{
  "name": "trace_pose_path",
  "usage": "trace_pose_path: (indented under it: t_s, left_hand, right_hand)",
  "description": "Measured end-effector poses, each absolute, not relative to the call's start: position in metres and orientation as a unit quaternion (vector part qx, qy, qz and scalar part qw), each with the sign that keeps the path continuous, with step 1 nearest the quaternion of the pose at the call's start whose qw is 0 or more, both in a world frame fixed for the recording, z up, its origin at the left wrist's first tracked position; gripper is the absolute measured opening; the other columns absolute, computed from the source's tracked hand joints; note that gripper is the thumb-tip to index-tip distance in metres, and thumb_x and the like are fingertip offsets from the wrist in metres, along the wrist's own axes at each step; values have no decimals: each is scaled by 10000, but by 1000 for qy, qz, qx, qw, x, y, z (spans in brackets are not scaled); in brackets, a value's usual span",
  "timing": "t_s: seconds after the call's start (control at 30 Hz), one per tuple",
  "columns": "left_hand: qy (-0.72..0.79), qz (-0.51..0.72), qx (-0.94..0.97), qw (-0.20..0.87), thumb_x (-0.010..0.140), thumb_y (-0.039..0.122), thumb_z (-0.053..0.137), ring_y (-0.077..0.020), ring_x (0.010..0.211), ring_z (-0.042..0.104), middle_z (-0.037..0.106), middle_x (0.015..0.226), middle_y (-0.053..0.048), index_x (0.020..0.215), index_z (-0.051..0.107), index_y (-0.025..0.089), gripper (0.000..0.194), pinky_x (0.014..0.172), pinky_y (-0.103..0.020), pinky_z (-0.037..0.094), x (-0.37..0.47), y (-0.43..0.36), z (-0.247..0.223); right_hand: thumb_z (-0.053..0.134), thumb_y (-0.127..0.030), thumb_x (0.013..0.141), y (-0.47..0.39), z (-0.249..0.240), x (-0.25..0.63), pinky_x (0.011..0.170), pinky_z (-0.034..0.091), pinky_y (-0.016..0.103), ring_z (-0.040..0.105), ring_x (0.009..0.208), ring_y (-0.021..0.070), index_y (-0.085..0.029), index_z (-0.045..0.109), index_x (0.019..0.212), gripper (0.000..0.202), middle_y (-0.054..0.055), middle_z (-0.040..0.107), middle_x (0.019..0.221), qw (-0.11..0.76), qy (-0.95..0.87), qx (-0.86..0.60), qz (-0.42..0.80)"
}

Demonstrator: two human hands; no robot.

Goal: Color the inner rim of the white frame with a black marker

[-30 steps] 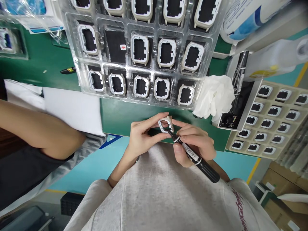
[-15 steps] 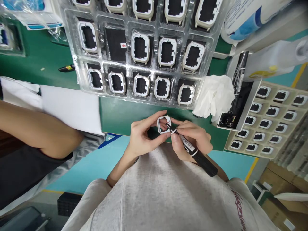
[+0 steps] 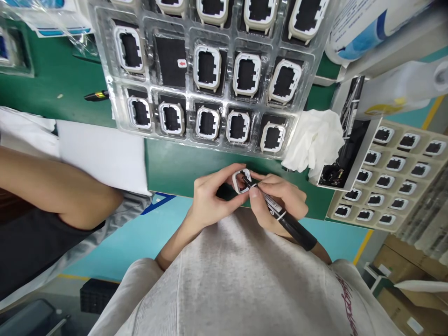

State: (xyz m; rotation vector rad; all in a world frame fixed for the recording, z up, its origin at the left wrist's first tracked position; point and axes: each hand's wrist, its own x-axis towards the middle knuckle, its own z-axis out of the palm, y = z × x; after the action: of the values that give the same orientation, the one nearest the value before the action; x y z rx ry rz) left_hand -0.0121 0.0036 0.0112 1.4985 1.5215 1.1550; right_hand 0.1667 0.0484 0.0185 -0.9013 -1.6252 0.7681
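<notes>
Marker tip shifted deeper into frame; left hand pinches frame, right hand grips marker; marking step, next needs steady tip.

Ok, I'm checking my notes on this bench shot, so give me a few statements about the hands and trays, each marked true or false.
1. The left hand holds a small white frame between its fingers. True.
2. The right hand holds a screwdriver. False: it holds a black marker pen, its tip at the frame.
3. The clear tray has one pocket without a frame. True: that pocket shows a small red arrow label.
4. The crumpled white cloth lies inside the clear tray. False: it lies beside the tray, on its right.
5. Another person's arm shows at the left. True.
</notes>
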Motion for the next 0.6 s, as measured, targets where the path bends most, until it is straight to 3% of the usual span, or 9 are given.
trace_pose_path:
  t_s: [0.2,0.37,0.6]
  left_hand:
    - [560,481,555,383,887,401,1072,-209,964,910,927,1222,-63,1399,853,256,575,939,-285,764,-15,5,7]
    - [543,499,566,369,921,459,1045,-274,1131,913,919,1281,-98,1397,858,258,550,1009,-367,775,-15,5,3]
    - [523,532,575,335,945,318,1032,-228,996,933,937,1236,-57,1368,879,280,451,928,-297,781,-14,7,6]
  right_hand:
    - [832,-62,903,48,18,166,816,850,488,804,630,203,-231,743,1106,279,-25,803,826,571,-665,-352,329]
    - [813,-94,934,49,17,171,848,852,523,750,560,169,-241,742,1129,255,-49,778,809,580,-672,-319,331]
    - [801,-136,990,49,14,177,840,851,571,720,517,158,-267,724,1069,171,-47,795,810,582,-681,-288,338]
